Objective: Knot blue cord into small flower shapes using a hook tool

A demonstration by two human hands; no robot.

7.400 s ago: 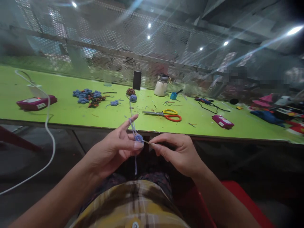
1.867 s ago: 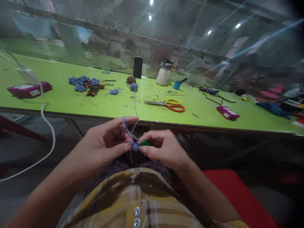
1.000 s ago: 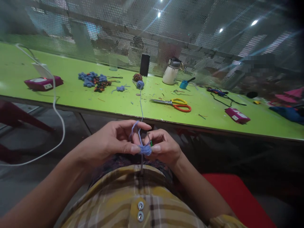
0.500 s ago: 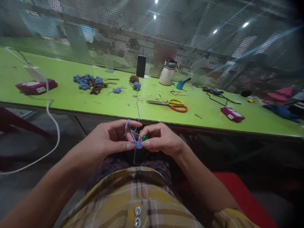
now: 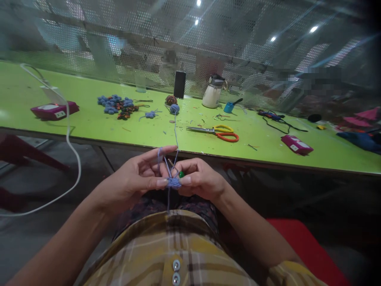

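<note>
Between my hands, just off the table's front edge, is a small blue crochet piece (image 5: 174,182) with a yarn tail hanging below. My left hand (image 5: 145,172) pinches its left side between thumb and fingers, the index finger stretched out with blue yarn looped round it. My right hand (image 5: 198,176) pinches the other side and holds a crochet hook (image 5: 181,174) with a green handle; most of the hook is hidden by fingers. From the work, a blue strand runs up to a small blue yarn ball (image 5: 174,108) on the table.
The green table (image 5: 143,133) carries orange-and-yellow scissors (image 5: 226,133), crocheted flowers (image 5: 114,104), a single blue flower (image 5: 150,114), a white jug (image 5: 212,93), a black phone (image 5: 179,84), and purple packs (image 5: 297,145). A white cable (image 5: 77,167) hangs at left. A red stool (image 5: 303,246) stands at right.
The view has shifted slightly, so table things sit a little further right. My left index finger has lifted and straightened, with the yarn drawn up. Both hands still hold the crochet piece.
</note>
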